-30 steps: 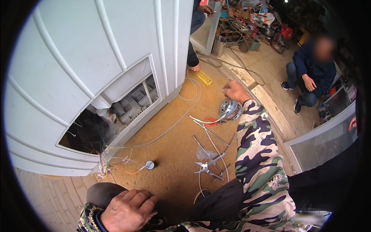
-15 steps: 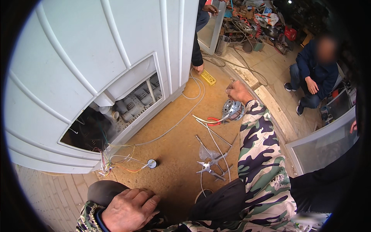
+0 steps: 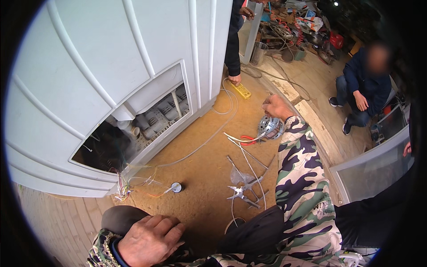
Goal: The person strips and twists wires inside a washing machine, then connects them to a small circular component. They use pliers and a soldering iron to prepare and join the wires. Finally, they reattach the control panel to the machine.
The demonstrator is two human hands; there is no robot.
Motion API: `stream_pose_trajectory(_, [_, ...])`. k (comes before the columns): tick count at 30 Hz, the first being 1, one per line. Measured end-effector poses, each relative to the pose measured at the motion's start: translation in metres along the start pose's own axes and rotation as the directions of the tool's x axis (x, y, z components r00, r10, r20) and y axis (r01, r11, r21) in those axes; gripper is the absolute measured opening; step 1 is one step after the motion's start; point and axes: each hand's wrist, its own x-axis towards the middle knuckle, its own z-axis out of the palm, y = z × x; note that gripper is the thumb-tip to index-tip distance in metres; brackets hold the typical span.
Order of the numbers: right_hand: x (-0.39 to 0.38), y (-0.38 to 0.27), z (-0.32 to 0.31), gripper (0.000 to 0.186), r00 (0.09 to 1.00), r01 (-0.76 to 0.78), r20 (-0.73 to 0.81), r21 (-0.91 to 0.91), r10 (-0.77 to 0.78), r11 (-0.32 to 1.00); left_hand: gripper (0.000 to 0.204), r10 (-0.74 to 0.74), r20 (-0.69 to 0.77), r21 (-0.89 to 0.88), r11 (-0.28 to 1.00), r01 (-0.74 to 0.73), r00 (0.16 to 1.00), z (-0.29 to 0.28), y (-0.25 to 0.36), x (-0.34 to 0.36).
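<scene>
My left hand (image 3: 153, 238) rests on my bent left knee (image 3: 122, 218), its fingers draped loosely with nothing in them. My right arm reaches forward in a camouflage sleeve. The right hand (image 3: 275, 107) hovers by the top of a round metal motor (image 3: 270, 127), thumb and fingers closed; whatever they hold is hidden. Beside the motor lie red-handled pliers (image 3: 247, 140) and a pale lead. Nearer me is a grey metal bracket with several arms (image 3: 240, 192), partly on a clear plastic bag (image 3: 240, 175). A small black-and-white cylinder (image 3: 176, 187) lies left, wired to a bundle of coloured wires (image 3: 123, 189).
A large white ribbed cabinet (image 3: 147, 44) with an open panel (image 3: 147, 122) stands at left. Another person's hand (image 3: 235, 80) touches a yellow power strip (image 3: 240, 90). A grey cable (image 3: 195, 149) crosses the floor. Someone in dark blue (image 3: 369, 84) crouches at right near a glass-panelled door (image 3: 373, 173).
The view has shifted slightly, so everything sits a little to the right. Both my hands keep their places, on the knee and by the motor. Smoke or haze shows faintly at the cabinet opening.
</scene>
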Motion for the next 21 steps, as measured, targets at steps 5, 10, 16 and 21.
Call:
stream_pose_trajectory(5, [0.018, 0.034, -0.01, 0.02, 0.994, 0.084, 0.072, 0.027, -0.086, 0.996, 0.038, 0.008, -0.014, -0.047, 0.999, -0.008, 1.0, 0.004, -0.014, -0.007])
stream_pose_trajectory(10, [0.004, 0.009, 0.003, 0.02, 1.0, -0.001, 0.01, 0.059, 0.0, 0.998, 0.035, -0.004, 0.035, -0.037, 0.999, 0.006, 0.999, 0.008, -0.024, -0.018])
stream_pose_trajectory(16, [0.025, 0.037, -0.016, 0.02, 0.995, 0.057, 0.081, -0.093, -0.05, 0.994, 0.036, 0.02, -0.016, -0.068, 0.997, -0.021, 1.0, 0.006, -0.026, -0.014])
stream_pose_trajectory(21, [0.009, 0.005, -0.003, 0.023, 0.999, -0.021, 0.034, -0.069, 0.024, 0.997, 0.039, 0.023, -0.02, -0.041, 0.999, -0.024, 1.0, 0.006, -0.022, -0.008])
